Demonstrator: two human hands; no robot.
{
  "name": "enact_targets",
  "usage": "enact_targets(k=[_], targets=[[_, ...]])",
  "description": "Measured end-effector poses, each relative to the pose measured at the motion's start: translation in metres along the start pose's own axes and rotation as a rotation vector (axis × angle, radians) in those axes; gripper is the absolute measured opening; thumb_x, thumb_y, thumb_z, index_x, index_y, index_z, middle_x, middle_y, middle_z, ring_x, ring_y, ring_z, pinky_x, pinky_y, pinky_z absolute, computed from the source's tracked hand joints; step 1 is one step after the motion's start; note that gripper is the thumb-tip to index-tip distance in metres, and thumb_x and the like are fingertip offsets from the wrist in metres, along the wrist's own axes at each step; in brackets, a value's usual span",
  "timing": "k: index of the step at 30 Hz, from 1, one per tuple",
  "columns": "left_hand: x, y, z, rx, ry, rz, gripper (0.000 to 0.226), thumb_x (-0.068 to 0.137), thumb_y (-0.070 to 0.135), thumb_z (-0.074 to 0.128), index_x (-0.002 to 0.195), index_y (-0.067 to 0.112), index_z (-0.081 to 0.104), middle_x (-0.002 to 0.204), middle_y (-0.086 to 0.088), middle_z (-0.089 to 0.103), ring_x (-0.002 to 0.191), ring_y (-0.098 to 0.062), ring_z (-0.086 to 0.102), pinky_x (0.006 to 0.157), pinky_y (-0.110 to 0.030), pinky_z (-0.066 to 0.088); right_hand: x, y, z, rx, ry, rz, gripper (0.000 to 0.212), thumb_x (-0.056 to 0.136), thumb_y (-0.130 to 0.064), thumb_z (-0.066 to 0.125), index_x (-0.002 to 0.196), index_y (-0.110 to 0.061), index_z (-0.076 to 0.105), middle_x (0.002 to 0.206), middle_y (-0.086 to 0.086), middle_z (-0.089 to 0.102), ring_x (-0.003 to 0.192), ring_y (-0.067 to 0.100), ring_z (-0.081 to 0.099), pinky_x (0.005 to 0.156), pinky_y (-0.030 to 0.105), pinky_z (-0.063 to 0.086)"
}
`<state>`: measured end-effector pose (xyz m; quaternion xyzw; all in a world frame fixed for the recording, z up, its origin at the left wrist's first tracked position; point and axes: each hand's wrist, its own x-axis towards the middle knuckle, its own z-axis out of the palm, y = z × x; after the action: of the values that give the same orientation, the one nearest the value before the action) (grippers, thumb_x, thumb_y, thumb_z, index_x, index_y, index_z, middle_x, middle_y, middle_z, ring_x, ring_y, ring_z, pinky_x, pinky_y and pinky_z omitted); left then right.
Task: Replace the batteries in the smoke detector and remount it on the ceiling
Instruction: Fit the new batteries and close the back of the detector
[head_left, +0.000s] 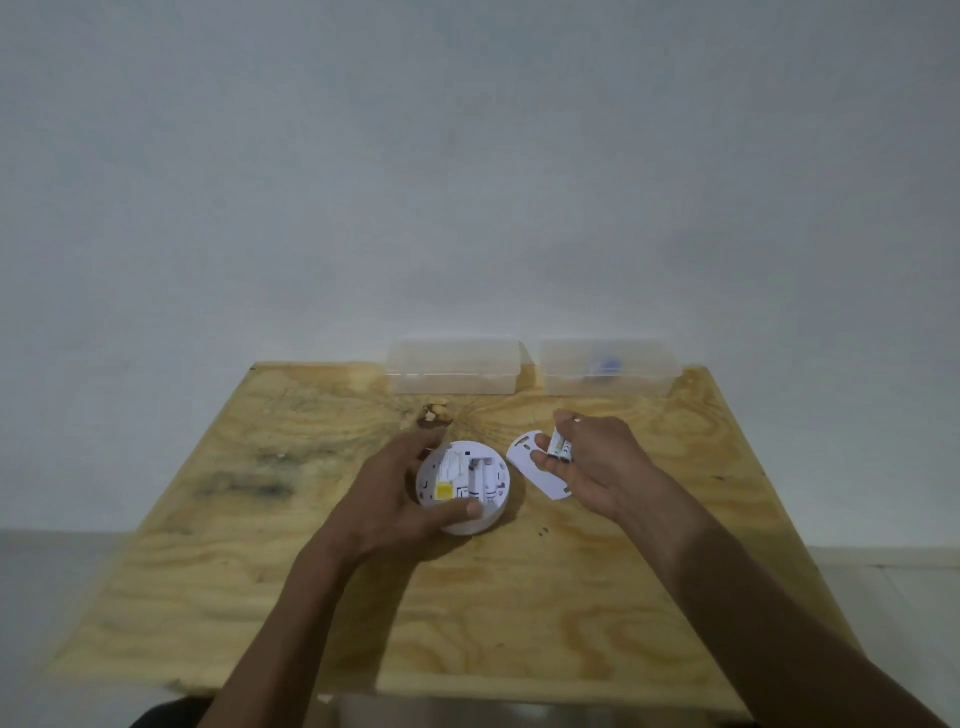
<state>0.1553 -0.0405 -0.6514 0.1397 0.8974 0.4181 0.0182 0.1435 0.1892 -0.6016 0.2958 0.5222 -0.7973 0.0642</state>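
A round white smoke detector (464, 488) lies back side up on the plywood table (311, 571), its battery bay and a yellow label showing. My left hand (395, 499) wraps around it, thumb on its near rim. To its right my right hand (597, 462) pinches small white batteries (561, 448) between thumb and fingers, just above the flat white mounting plate (535, 470) that lies on the table. How many batteries are in the hand I cannot tell.
Two clear plastic boxes stand at the table's far edge against the wall: the left box (452, 371), and the right box (608, 369) with something blue inside. A dark knot (434, 415) marks the wood behind the detector.
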Motion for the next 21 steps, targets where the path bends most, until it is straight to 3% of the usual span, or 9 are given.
enact_targets(k=[2, 6, 9, 11, 14, 17, 21], targets=[[-0.002, -0.003, 0.002, 0.0, -0.035, 0.008, 0.103, 0.056, 0.07, 0.084, 0.145, 0.033, 0.048, 0.135, 0.018, 0.056, 0.113, 0.008, 0.057, 0.087, -0.01, 0.049, -0.002, 0.0, 0.004, 0.007, -0.023, 0.022, 0.024, 0.098, 0.002, 0.054, 0.121, 0.01, 0.058, 0.105, 0.019, 0.053, 0.095, 0.03, 0.057, 0.084, 0.042, 0.056], [-0.004, -0.008, 0.006, 0.047, 0.014, 0.035, 0.102, 0.057, 0.069, 0.086, 0.144, 0.03, 0.049, 0.139, 0.014, 0.058, 0.122, -0.005, 0.059, 0.101, -0.035, 0.053, -0.005, 0.002, 0.009, -0.083, -0.051, 0.037, 0.014, 0.096, -0.001, 0.059, 0.103, 0.007, 0.068, 0.085, 0.017, 0.057, 0.074, 0.025, 0.057, 0.072, 0.034, 0.056], [-0.003, -0.009, 0.007, 0.035, 0.02, 0.054, 0.101, 0.058, 0.07, 0.084, 0.144, 0.029, 0.05, 0.139, 0.015, 0.057, 0.123, -0.004, 0.058, 0.101, -0.035, 0.053, -0.005, 0.009, 0.011, -0.236, -0.073, -0.045, 0.011, 0.094, -0.011, 0.066, 0.09, -0.001, 0.071, 0.078, 0.014, 0.062, 0.063, 0.019, 0.052, 0.053, 0.029, 0.045], [-0.004, -0.01, 0.008, 0.036, 0.023, 0.072, 0.1, 0.059, 0.069, 0.083, 0.144, 0.029, 0.05, 0.139, 0.015, 0.056, 0.122, -0.004, 0.058, 0.101, -0.034, 0.053, -0.001, 0.017, 0.01, -0.36, -0.099, -0.228, 0.008, 0.092, -0.016, 0.07, 0.091, -0.008, 0.073, 0.079, 0.007, 0.065, 0.061, 0.015, 0.051, 0.051, 0.027, 0.041], [-0.005, -0.011, 0.01, 0.031, 0.044, 0.079, 0.098, 0.06, 0.071, 0.082, 0.143, 0.03, 0.05, 0.135, 0.016, 0.057, 0.117, -0.003, 0.059, 0.096, -0.031, 0.055, -0.003, 0.027, 0.008, -0.691, -0.129, -0.64, 0.008, 0.086, -0.023, 0.076, 0.093, -0.019, 0.075, 0.088, -0.008, 0.074, 0.074, 0.003, 0.066, 0.061, 0.019, 0.051], [-0.005, -0.01, 0.012, 0.006, 0.072, 0.101, 0.09, 0.059, 0.069, 0.083, 0.137, 0.035, 0.053, 0.131, 0.017, 0.059, 0.115, 0.0, 0.061, 0.094, -0.031, 0.055, -0.007, 0.036, 0.007, -0.897, -0.232, -0.849, 0.013, 0.082, -0.02, 0.079, 0.095, -0.017, 0.077, 0.086, -0.013, 0.072, 0.075, -0.011, 0.063, 0.064, 0.006, 0.045], [-0.006, -0.009, 0.013, -0.019, 0.089, 0.124, 0.084, 0.059, 0.063, 0.086, 0.134, 0.043, 0.054, 0.13, 0.019, 0.06, 0.116, 0.001, 0.06, 0.096, -0.032, 0.055, -0.008, 0.049, 0.003, -1.054, -0.306, -1.05, 0.017, 0.081, -0.016, 0.079, 0.098, -0.012, 0.078, 0.095, -0.001, 0.077, 0.088, 0.004, 0.062, 0.074, 0.016, 0.045]])
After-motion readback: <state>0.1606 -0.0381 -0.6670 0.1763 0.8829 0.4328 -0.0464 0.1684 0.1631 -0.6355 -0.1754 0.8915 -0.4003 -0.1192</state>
